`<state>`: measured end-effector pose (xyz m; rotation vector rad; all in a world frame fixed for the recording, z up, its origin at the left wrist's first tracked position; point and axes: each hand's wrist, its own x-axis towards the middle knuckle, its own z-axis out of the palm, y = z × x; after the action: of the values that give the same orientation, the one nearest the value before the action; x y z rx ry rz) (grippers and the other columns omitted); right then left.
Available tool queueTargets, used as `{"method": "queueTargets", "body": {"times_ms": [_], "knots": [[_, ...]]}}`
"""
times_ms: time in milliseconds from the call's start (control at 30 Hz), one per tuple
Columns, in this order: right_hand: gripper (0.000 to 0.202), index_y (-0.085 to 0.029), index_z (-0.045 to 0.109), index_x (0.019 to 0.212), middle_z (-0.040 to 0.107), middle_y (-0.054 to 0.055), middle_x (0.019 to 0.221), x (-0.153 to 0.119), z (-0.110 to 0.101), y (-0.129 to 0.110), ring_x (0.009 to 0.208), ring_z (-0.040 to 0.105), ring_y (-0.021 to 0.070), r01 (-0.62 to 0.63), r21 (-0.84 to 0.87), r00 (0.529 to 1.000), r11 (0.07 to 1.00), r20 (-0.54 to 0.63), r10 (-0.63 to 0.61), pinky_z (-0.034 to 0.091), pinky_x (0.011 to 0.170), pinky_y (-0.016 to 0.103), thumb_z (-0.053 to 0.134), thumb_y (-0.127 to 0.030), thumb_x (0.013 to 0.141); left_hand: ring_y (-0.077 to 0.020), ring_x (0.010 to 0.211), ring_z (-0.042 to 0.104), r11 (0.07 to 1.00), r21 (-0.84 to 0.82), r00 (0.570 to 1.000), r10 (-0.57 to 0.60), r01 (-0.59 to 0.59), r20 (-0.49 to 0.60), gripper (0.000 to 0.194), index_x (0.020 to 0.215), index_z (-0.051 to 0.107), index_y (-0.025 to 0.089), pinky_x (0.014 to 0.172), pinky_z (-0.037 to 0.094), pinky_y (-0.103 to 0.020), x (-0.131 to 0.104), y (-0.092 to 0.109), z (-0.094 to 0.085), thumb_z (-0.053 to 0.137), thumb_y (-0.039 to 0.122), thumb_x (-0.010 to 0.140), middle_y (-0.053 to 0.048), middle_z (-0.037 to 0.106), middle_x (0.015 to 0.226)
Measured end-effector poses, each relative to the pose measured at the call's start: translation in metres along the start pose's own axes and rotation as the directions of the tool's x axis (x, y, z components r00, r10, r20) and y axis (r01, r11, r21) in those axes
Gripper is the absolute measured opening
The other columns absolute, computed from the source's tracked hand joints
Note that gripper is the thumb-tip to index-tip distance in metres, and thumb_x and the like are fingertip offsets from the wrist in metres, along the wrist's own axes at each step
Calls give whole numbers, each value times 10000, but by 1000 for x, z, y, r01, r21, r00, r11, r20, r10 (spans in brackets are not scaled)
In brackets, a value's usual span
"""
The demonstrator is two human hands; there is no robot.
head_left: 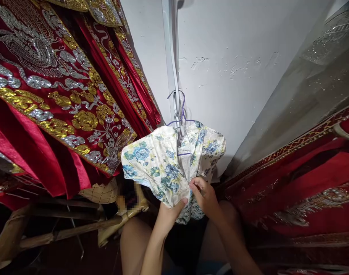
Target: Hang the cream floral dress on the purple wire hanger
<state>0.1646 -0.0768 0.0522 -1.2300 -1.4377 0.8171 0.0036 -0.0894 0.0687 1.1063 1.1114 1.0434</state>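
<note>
A cream short-sleeved blouse (151,156) with blue flowers hangs from a purple hanger (183,103) in front of me. My left hand (170,215) grips its lower front, thumb on the outside and the other fingers hidden behind the cloth. At the front opening, my right hand (204,194) pinches the edge between thumb and fingertips. Any fastener there is too small to make out. Below both hands the blouse's hem bunches up.
The hanger hooks on a white strap (174,61) along a white wall (234,42). Red cloth with gold and silver sequins (85,118) drapes on the left, above a bamboo frame (74,229). More red embroidered cloth (312,183) is at right.
</note>
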Motion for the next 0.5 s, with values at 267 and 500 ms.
{"method": "queueTargets", "body": {"times_ms": [267, 500], "knots": [[196, -234, 522, 853, 392, -53, 577, 0, 7, -5, 504, 365, 136, -31, 11, 999, 999, -13, 32, 281, 493, 270, 458, -367, 982, -330, 1350, 523, 997, -77, 1000, -17, 15, -13, 699, 1327, 613, 149, 1203, 305, -450, -4, -1, -1, 828, 404, 712, -154, 600, 1413], [178, -232, 586, 941, 447, -40, 568, 2, 7, -6, 490, 401, 148, -35, 23, 999, 999, 34, 34, 308, 479, 275, 500, -388, 957, -340, 1368, 502, 999, -32, 1000, -15, 15, 16, 699, 1332, 612, 144, 1210, 290, -462, -6, 4, -8, 815, 424, 724, -151, 589, 1427]]}}
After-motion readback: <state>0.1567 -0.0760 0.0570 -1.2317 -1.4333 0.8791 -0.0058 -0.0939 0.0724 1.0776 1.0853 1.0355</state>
